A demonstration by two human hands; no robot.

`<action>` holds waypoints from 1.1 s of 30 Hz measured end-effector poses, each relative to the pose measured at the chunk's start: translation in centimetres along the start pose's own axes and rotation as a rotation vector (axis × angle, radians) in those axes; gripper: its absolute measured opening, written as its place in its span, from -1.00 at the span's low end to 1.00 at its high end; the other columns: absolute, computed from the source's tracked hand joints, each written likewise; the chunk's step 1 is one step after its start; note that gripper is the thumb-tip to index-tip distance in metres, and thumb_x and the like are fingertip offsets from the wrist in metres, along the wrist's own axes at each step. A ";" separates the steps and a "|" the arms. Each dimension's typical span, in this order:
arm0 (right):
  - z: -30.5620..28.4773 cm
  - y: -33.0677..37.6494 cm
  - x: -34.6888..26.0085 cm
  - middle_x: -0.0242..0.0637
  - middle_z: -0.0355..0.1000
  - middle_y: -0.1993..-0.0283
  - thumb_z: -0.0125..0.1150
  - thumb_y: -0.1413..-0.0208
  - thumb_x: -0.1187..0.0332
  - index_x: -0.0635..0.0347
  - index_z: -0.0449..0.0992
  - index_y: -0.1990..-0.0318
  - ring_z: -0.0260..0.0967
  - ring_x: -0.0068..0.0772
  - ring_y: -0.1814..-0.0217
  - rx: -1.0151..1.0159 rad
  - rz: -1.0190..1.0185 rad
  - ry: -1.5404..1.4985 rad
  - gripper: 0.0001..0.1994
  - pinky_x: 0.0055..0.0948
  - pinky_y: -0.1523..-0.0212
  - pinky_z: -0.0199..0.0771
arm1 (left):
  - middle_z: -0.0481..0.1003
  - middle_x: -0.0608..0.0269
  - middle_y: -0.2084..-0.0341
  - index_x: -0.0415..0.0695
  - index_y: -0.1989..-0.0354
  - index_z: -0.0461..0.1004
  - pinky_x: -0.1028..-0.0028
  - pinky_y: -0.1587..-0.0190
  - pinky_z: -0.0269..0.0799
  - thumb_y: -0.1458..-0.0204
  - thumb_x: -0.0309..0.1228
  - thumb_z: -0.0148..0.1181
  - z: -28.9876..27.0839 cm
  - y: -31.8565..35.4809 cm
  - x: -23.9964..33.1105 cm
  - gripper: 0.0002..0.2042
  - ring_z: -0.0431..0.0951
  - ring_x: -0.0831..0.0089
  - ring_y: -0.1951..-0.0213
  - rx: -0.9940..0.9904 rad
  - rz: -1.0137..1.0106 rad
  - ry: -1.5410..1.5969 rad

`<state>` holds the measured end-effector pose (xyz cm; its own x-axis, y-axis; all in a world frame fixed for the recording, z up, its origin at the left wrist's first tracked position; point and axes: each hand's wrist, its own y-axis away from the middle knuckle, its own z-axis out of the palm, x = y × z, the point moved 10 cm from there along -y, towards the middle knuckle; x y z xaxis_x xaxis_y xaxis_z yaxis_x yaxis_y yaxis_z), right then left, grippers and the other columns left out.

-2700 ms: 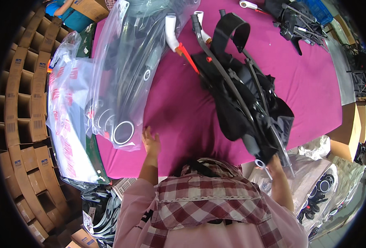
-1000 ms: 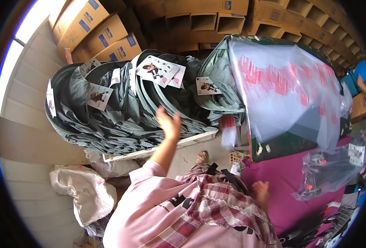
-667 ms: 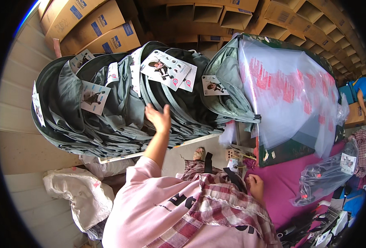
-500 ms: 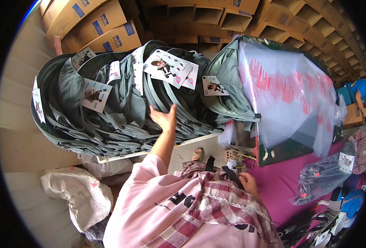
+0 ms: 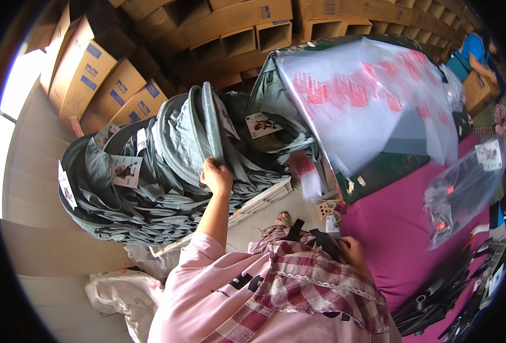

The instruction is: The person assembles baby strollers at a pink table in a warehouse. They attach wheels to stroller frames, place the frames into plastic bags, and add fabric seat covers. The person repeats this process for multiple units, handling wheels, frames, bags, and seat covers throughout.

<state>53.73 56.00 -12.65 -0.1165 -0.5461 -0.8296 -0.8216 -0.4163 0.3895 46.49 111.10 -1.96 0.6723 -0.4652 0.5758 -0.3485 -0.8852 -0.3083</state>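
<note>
My left hand (image 5: 216, 176) is closed round the edge of a grey-green stroller canopy (image 5: 181, 134), which stands up from the pile. More folded canopies (image 5: 150, 208) lie stacked below and to the left, several with printed cards (image 5: 125, 171) attached. To the right, another canopy (image 5: 273, 86) with a card leans against a dark green board. My right hand (image 5: 351, 251) is low in front of my body, fingers curled, beside a black strap (image 5: 325, 242) on my checked apron (image 5: 304, 280); what it grips, if anything, is hidden.
Clear plastic bags with red print (image 5: 367, 97) cover the green board (image 5: 378, 171). Purple cloth (image 5: 390, 234) lies at right, with a bagged stroller part (image 5: 464, 183). Cardboard boxes (image 5: 87, 74) stand behind. A person in blue (image 5: 481, 54) is at far right; a white sack (image 5: 127, 300) at lower left.
My left hand has gone from open above the pile to closed on a canopy edge. That canopy now stands raised, its cards turned aside. The view has shifted; my right hand stays low.
</note>
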 end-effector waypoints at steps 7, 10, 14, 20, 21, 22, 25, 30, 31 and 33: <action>-4.1 2.3 7.5 -0.02 0.60 0.24 0.26 -0.15 0.26 0.31 0.58 0.10 0.61 -0.17 0.19 -0.058 0.034 -0.127 -0.70 -0.30 0.13 0.53 | 0.33 0.19 0.54 -0.28 0.34 0.36 0.38 0.35 0.26 0.01 -0.60 -0.11 -10.0 4.5 18.9 -0.89 0.21 0.44 0.47 0.027 0.172 0.630; -6.5 2.4 9.6 -0.03 0.61 0.22 0.28 -0.17 0.26 0.31 0.58 0.08 0.61 -0.26 0.16 -0.071 -0.060 -0.119 -0.70 -0.33 0.12 0.55 | 0.35 0.17 0.46 -0.29 0.30 0.34 0.37 0.29 0.28 -0.02 -0.59 -0.19 -15.3 9.3 27.9 -0.85 0.22 0.41 0.42 0.200 0.343 0.608; -13.9 1.8 9.6 -0.17 0.61 0.16 0.25 -0.24 0.28 0.28 0.57 0.04 0.57 -0.42 0.10 0.027 -0.111 -0.360 -0.73 -0.42 0.05 0.52 | 0.48 0.14 0.20 -0.41 -0.06 0.38 0.50 0.03 0.35 -0.01 -0.64 -0.25 -16.7 19.5 40.4 -0.58 0.41 0.40 0.21 0.064 0.560 1.051; -30.6 3.2 6.0 -0.11 0.51 -0.10 -0.10 -0.37 -0.14 0.31 0.41 -0.18 0.46 -0.28 -0.13 0.417 -0.118 -1.060 -0.38 -0.27 -0.17 0.40 | 0.50 -0.01 0.37 -0.37 0.11 0.47 0.26 0.10 0.41 0.26 -0.78 -0.15 -10.6 36.7 53.7 -0.54 0.47 0.09 0.31 -0.463 1.445 0.622; -32.7 4.3 6.0 -0.01 0.43 -0.21 -0.18 -0.31 -0.29 0.28 0.33 -0.26 0.36 -0.18 -0.27 0.477 -0.146 -1.291 -0.25 -0.19 -0.27 0.28 | 0.45 -0.04 0.46 -0.32 0.29 0.48 0.13 0.08 0.35 0.35 -0.75 -0.04 -7.9 39.6 52.9 -0.65 0.45 0.01 0.37 -0.527 1.523 0.571; -34.6 5.9 5.2 0.03 0.35 -0.30 -0.18 -0.25 -0.39 0.25 0.26 -0.33 0.29 -0.12 -0.34 0.500 -0.217 -1.485 -0.15 -0.16 -0.32 0.22 | 0.41 0.05 0.52 -0.22 0.42 0.43 0.09 0.04 0.26 0.37 -0.70 0.05 -5.4 43.2 51.4 -0.76 0.46 0.14 0.40 -0.665 1.655 0.502; -37.2 10.5 7.3 0.03 0.26 -0.37 -0.16 -0.17 -0.47 0.26 0.18 -0.39 0.23 -0.04 -0.39 0.598 -0.267 -1.633 -0.04 -0.09 -0.41 0.12 | 0.41 0.22 0.46 -0.12 0.41 0.41 0.21 0.03 0.25 0.21 -0.55 0.14 0.8 51.2 44.7 -0.86 0.49 0.29 0.35 -1.008 1.868 0.520; -29.3 17.0 20.3 0.07 0.19 -0.42 -0.06 -0.07 -0.53 0.19 0.09 -0.46 0.15 0.08 -0.44 0.943 0.199 -1.591 0.05 0.06 -0.44 0.05 | 0.51 0.13 0.33 -0.13 0.24 0.49 0.22 -0.03 0.35 0.01 -0.46 0.13 7.3 55.9 36.0 -0.84 0.57 0.22 0.25 -1.436 1.939 0.491; -27.9 18.5 20.6 0.06 0.18 -0.42 -0.04 -0.07 -0.52 0.20 0.08 -0.46 0.14 0.05 -0.45 0.957 0.213 -1.625 0.05 0.04 -0.45 0.04 | 0.52 0.12 0.31 -0.14 0.21 0.51 0.20 -0.03 0.37 -0.02 -0.45 0.13 7.6 55.3 35.7 -0.83 0.58 0.21 0.24 -1.562 1.887 0.444; -26.1 21.1 21.7 0.03 0.17 -0.43 -0.01 -0.06 -0.52 0.20 0.05 -0.47 0.12 -0.01 -0.46 0.999 0.229 -1.706 0.07 0.00 -0.45 0.01 | 0.56 0.02 0.18 -0.20 0.06 0.54 0.10 -0.07 0.41 -0.07 -0.48 0.12 3.1 52.8 41.4 -0.74 0.60 0.15 0.11 -1.912 1.624 0.572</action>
<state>48.44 16.35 -12.00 -0.0648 0.8653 -0.4971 -0.6108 0.3595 0.7055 57.95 45.14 3.19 -0.5372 -0.1193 0.8350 -0.2641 0.9640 -0.0322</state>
